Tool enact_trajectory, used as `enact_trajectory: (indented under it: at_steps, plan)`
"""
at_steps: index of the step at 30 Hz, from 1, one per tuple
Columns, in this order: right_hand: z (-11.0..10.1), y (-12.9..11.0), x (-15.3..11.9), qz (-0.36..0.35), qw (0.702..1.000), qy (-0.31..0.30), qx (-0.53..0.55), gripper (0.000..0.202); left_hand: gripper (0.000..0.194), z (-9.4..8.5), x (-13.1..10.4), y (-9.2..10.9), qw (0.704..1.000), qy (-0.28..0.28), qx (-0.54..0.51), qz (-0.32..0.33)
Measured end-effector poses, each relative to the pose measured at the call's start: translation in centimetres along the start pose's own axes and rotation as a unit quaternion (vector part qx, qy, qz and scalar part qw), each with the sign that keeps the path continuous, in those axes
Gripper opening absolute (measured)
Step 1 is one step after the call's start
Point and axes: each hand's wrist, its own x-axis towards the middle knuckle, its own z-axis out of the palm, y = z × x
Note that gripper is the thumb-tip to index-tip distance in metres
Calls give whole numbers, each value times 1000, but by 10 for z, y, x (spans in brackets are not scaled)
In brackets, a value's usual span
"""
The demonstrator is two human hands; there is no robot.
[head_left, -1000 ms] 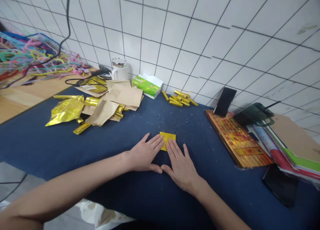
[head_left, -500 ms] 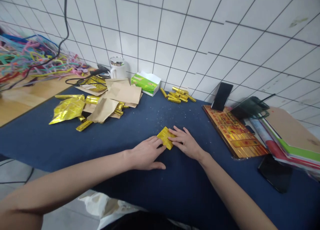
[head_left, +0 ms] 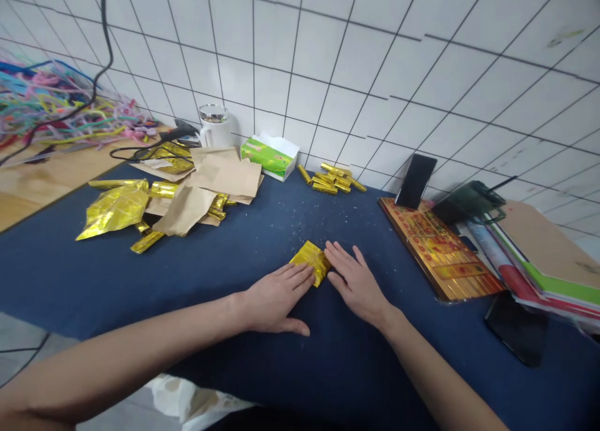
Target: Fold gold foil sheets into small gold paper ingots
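Note:
A small square of gold foil paper (head_left: 309, 253) lies on the dark blue tabletop, one corner towards me. My left hand (head_left: 281, 295) rests flat with its fingertips over the foil's near left part; its thumb is stretched out on the cloth. At the foil's right edge is my right hand (head_left: 355, 281), fingers extended and the tips at or just beside the foil. Neither hand grips anything. Part of the foil is hidden under the left fingers.
Rolled gold foil pieces (head_left: 330, 178) lie near the tiled wall. Left are crumpled gold foil (head_left: 115, 209) and brown paper (head_left: 225, 172), with a tissue pack (head_left: 269, 157) and white mug (head_left: 215, 130) behind. Right are a phone (head_left: 415, 181), a gold-red stack (head_left: 443, 250) and folders (head_left: 548, 262).
My right fingers have slid off the top of the foil to its right edge. My left fingers have straightened and now lie flatter across it.

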Motion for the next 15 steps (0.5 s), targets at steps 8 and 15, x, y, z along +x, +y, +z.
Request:
enact_trajectory:
  at_steps: [8, 15]
  plan:
    - [13, -9, -19, -48, 993, -74, -72, 63, 92, 0, 0, -1, 1000, 12, -15, 8]
    - [14, -10, -17, 20, 993, -79, -85, 65, 90, 0, 0, 0, 1000, 19, 10, 11]
